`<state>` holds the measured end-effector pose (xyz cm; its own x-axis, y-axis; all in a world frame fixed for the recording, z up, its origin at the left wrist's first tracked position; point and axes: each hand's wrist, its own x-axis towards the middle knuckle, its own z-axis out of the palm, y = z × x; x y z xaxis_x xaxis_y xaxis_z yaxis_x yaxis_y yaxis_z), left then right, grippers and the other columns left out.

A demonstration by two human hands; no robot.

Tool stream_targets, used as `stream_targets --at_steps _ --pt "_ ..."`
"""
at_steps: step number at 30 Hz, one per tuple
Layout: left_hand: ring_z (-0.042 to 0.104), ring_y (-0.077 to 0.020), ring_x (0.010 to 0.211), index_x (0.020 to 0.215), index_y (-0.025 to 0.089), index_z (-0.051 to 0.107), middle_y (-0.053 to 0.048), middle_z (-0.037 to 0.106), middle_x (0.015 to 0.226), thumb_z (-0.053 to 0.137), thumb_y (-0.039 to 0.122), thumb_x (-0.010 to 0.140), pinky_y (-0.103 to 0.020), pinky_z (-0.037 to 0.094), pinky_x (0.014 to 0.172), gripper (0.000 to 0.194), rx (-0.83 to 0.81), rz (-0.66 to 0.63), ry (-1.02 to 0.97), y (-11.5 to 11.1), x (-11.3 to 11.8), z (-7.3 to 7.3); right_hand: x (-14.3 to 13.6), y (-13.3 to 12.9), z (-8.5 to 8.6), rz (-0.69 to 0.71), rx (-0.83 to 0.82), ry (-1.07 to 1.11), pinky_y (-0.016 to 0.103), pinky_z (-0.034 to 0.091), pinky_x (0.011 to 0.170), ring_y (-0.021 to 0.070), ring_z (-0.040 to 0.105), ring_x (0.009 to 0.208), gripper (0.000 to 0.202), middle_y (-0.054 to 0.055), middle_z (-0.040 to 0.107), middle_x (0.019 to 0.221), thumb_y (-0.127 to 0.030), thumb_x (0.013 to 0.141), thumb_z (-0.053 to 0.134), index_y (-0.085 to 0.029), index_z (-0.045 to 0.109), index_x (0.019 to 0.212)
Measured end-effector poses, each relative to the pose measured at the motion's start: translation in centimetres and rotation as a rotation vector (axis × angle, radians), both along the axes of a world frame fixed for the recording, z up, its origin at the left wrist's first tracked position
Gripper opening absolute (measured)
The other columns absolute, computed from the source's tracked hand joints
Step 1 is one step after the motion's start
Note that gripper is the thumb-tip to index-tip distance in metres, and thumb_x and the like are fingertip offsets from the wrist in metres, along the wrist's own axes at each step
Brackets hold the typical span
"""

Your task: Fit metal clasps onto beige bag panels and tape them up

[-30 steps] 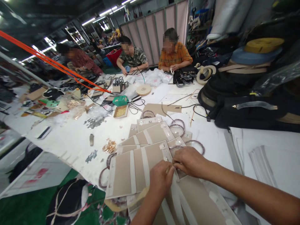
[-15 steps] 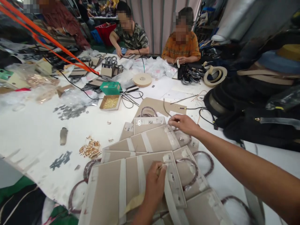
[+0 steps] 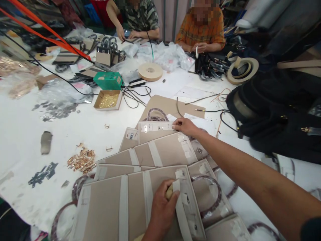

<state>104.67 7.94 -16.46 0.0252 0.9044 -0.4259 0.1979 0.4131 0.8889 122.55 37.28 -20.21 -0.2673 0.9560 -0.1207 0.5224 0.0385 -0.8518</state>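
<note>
Several beige panels with pale strips and wrapped dark-red handles lie overlapping on the white table. My left hand is closed round a pale tape, above the nearest panel; something yellowish shows between its fingers. My right hand reaches to the far end of the pile, its fingertips pinched at the right end of a smaller panel with metal fittings. What those fingertips hold, if anything, is too small to tell. A wrapped handle stands behind that panel.
Left of the pile are gold-coloured clips, grey metal pieces and a box of small gold parts. Behind are a green box and a tape roll. Two people work across the table; black bags sit at right.
The view has tilted down and shifted. My right hand has moved from the upper corner of a striped panel to the smaller panel's right end. My left hand still holds the tape.
</note>
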Motion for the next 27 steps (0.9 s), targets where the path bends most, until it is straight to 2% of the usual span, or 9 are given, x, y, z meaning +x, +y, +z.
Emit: stream_targets --at_steps 4,7,9,12,15,19,22,25,27 --pt "0.065 -0.0202 0.088 0.125 0.018 0.067 -0.003 0.073 0.095 0.066 0.031 0.082 -0.03 0.05 0.084 0.045 -0.03 0.063 -0.038 0.0 0.0 -0.4 0.0 0.3 -0.6 -0.089 -0.07 0.039 0.026 0.048 0.07 0.013 0.061 0.073 0.06 0.004 0.071 0.108 -0.031 0.066 0.085 -0.02 0.07 0.123" --pt "0.062 -0.017 0.075 0.147 0.017 0.052 0.0 0.07 0.087 0.069 0.033 0.081 -0.027 0.05 0.074 0.069 -0.071 0.105 -0.048 0.0 0.0 -0.1 0.1 0.7 -0.5 -0.035 -0.073 0.031 0.025 0.046 0.067 0.0129 0.059 0.068 0.043 0.001 0.072 0.087 -0.033 0.073 0.08 -0.018 0.075 0.112" --pt "0.062 -0.0178 0.081 0.137 0.019 0.062 -0.001 0.072 0.093 0.069 0.035 0.081 -0.027 0.049 0.077 0.058 -0.059 0.083 -0.029 0.0 0.2 0.6 0.1 0.9 0.3 -0.042 -0.063 0.029 0.026 0.046 0.068 0.0144 0.059 0.07 0.028 0.001 0.072 0.081 -0.033 0.079 0.075 -0.016 0.077 0.101" --pt "0.06 -0.0172 0.081 0.098 0.019 0.076 0.0 0.069 0.086 0.068 0.039 0.084 -0.025 0.046 0.075 0.025 -0.018 0.041 0.004 0.0 0.6 1.9 0.5 0.1 2.9 -0.102 0.029 0.01 0.03 0.048 0.082 0.0176 0.063 0.084 0.027 0.004 0.074 0.092 -0.033 0.086 0.069 -0.016 0.077 0.105" --pt "0.046 -0.0126 0.063 0.072 0.018 0.067 0.004 0.05 0.064 0.065 0.045 0.086 -0.023 0.035 0.061 0.031 -0.018 0.068 0.055 0.0 1.1 3.0 1.1 -3.6 7.2 -0.064 0.198 0.017 0.032 0.048 0.09 0.0192 0.064 0.095 0.033 0.007 0.072 0.108 -0.037 0.091 0.066 -0.018 0.074 0.117" --pt "0.04 -0.0111 0.061 0.063 0.018 0.059 0.006 0.043 0.062 0.067 0.045 0.085 -0.024 0.032 0.061 0.036 0.045 0.058 0.099 0.0 1.8 4.0 1.6 -12.4 12.3 0.455 0.124 0.059 0.029 0.05 0.08 0.0165 0.066 0.085 0.028 0.004 0.072 0.101 -0.04 0.087 0.073 -0.022 0.076 0.108" --pt "0.04 -0.0112 0.06 0.06 0.018 0.056 0.006 0.042 0.059 0.067 0.044 0.085 -0.024 0.032 0.06 0.038 0.082 0.037 0.148 -0.1 2.1 4.4 1.8 -17.6 13.7 0.667 0.105 -0.06 0.025 0.046 0.072 0.0141 0.065 0.077 0.007 0.001 0.071 0.086 -0.026 0.088 0.072 -0.022 0.077 0.091" --pt "0.044 -0.0127 0.059 0.057 0.019 0.053 0.005 0.042 0.057 0.066 0.046 0.087 -0.026 0.035 0.06 0.043 0.136 -0.009 0.266 -0.5 2.3 4.5 2.0 -19.7 13.9 0.633 0.116 -0.129 0.025 0.043 0.072 0.0144 0.064 0.079 0.012 0.0 0.07 0.083 -0.017 0.091 0.066 -0.021 0.074 0.083" --pt "0.057 -0.0176 0.073 0.067 0.019 0.062 0.001 0.058 0.069 0.069 0.045 0.086 -0.029 0.044 0.072 0.033 0.246 -0.027 0.348 -0.8 2.3 4.6 2.2 -20.0 14.1 0.575 0.101 -0.117 0.026 0.044 0.074 0.0152 0.064 0.081 0.011 0.001 0.07 0.085 -0.02 0.092 0.064 -0.02 0.073 0.085"
